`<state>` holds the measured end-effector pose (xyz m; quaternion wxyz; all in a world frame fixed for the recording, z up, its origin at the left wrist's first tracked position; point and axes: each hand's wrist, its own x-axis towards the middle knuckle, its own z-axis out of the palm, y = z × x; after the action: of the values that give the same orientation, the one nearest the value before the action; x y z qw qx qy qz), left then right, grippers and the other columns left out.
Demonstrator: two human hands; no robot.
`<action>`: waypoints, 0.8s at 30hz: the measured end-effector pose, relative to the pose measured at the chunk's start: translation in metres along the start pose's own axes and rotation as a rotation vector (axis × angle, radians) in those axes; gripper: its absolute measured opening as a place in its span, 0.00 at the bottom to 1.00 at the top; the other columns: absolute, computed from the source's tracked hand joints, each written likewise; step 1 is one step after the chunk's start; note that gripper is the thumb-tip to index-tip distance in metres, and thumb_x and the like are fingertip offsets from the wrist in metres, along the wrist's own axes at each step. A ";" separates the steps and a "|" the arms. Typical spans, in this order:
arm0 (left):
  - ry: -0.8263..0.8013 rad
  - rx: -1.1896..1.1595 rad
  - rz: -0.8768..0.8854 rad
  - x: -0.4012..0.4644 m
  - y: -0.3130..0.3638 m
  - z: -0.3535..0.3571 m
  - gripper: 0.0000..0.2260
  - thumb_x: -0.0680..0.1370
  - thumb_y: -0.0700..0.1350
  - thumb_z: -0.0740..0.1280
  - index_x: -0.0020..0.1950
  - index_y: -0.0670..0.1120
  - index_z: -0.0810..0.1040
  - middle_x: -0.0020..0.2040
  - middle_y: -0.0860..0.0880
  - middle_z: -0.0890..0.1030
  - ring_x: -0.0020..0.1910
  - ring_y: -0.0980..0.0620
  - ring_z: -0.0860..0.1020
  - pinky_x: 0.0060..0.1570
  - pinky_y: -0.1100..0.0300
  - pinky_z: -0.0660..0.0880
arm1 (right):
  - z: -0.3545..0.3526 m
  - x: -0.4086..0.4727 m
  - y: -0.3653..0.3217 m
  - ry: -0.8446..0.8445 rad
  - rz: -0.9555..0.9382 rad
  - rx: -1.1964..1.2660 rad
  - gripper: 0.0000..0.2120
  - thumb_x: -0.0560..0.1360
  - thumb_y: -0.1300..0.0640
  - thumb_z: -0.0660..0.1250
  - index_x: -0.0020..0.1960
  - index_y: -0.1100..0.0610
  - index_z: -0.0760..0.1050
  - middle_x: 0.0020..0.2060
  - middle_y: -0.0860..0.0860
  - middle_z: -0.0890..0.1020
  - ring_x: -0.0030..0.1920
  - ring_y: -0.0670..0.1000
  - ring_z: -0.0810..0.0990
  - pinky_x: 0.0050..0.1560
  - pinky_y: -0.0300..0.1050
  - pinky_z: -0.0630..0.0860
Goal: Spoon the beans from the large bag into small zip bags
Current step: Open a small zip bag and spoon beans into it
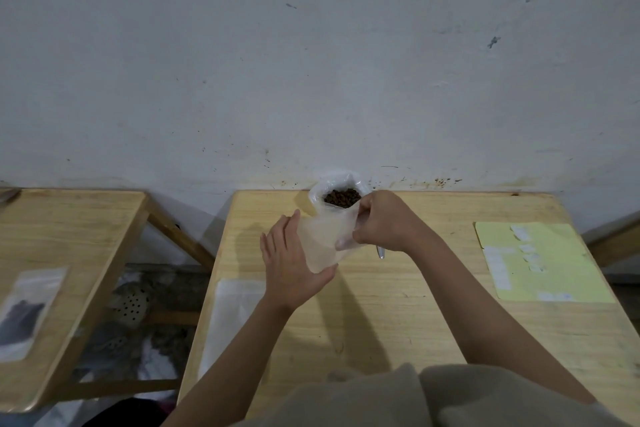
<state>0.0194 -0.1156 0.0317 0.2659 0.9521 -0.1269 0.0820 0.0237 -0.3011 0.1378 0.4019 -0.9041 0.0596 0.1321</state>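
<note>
Here, hands: left [294,263] cups limp translucent zip bag [325,239]; right [384,222] pinches its rim.

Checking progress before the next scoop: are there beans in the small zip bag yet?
No, the small zip bag held in both hands looks empty, while the beans sit in the large bag.
</note>
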 end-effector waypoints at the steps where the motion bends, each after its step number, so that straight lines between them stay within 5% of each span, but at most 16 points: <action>1: -0.002 0.001 -0.007 -0.001 -0.001 0.001 0.51 0.59 0.69 0.68 0.74 0.44 0.55 0.67 0.42 0.66 0.68 0.45 0.61 0.67 0.34 0.58 | 0.000 0.002 0.001 -0.021 0.010 -0.001 0.15 0.61 0.56 0.78 0.40 0.64 0.78 0.30 0.50 0.76 0.31 0.47 0.73 0.31 0.36 0.68; 5: -0.026 -0.065 0.021 -0.003 0.003 -0.001 0.54 0.59 0.74 0.66 0.75 0.45 0.54 0.73 0.47 0.61 0.74 0.50 0.54 0.70 0.40 0.44 | 0.001 0.006 0.004 -0.106 0.050 0.001 0.18 0.60 0.49 0.80 0.41 0.57 0.77 0.34 0.47 0.77 0.34 0.45 0.75 0.37 0.38 0.68; 12: 0.084 -0.187 0.168 0.008 0.017 -0.002 0.37 0.64 0.59 0.72 0.67 0.41 0.68 0.62 0.47 0.74 0.61 0.50 0.70 0.60 0.52 0.69 | 0.012 0.007 0.014 -0.105 0.004 0.221 0.07 0.69 0.60 0.71 0.42 0.52 0.75 0.38 0.44 0.76 0.31 0.42 0.72 0.24 0.30 0.66; 15: 0.073 -0.199 0.134 0.008 0.011 0.002 0.35 0.63 0.58 0.71 0.66 0.44 0.68 0.60 0.48 0.74 0.58 0.50 0.71 0.57 0.52 0.71 | 0.017 0.010 0.026 0.027 0.004 0.445 0.05 0.70 0.59 0.74 0.43 0.58 0.79 0.38 0.47 0.81 0.32 0.42 0.76 0.27 0.31 0.70; 18: 0.043 -0.204 0.079 0.006 0.003 0.007 0.36 0.63 0.57 0.73 0.67 0.46 0.67 0.60 0.50 0.73 0.58 0.52 0.70 0.57 0.53 0.71 | 0.023 0.020 0.051 0.214 0.102 0.636 0.06 0.71 0.58 0.73 0.41 0.60 0.78 0.35 0.50 0.81 0.37 0.48 0.82 0.38 0.44 0.77; 24: 0.008 -0.166 0.015 0.006 -0.010 0.019 0.36 0.63 0.58 0.74 0.66 0.43 0.70 0.59 0.48 0.74 0.56 0.49 0.73 0.55 0.50 0.73 | 0.058 0.051 0.114 0.451 0.399 0.315 0.07 0.69 0.57 0.74 0.40 0.57 0.76 0.34 0.51 0.81 0.37 0.52 0.80 0.37 0.39 0.71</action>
<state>0.0298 -0.1183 0.0116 0.3439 0.9254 -0.1395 0.0770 0.0369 -0.3340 0.0049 0.4798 -0.8078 0.3423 -0.0059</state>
